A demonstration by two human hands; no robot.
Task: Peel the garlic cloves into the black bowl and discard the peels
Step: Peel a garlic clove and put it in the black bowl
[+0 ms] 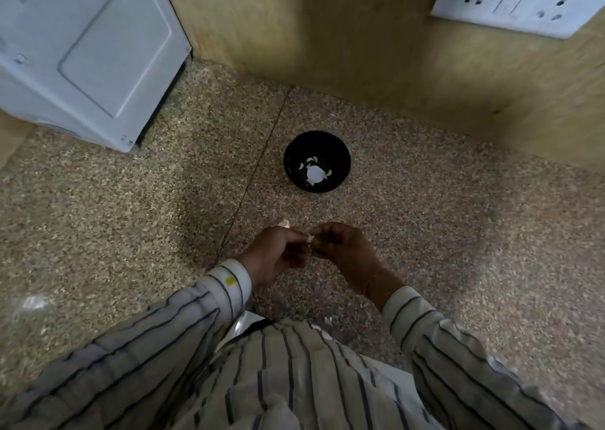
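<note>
A black bowl point(317, 161) stands on the speckled stone counter point(425, 233), with several pale peeled garlic cloves and a round white spot on its bottom. In front of the bowl my left hand point(276, 252) and my right hand point(343, 248) meet with curled fingers. Between their fingertips they pinch a small pale garlic clove point(308, 239). A bit of pale peel point(284, 223) shows just above my left hand; whether the hand holds it or it lies on the counter I cannot tell.
A white appliance point(88, 53) stands at the back left. A wooden wall point(327, 26) runs behind the bowl, with a white socket panel point(520, 2) at upper right. Small white scraps point(327, 321) lie near my shirt. A clear glassy object point(31, 305) sits at the left edge.
</note>
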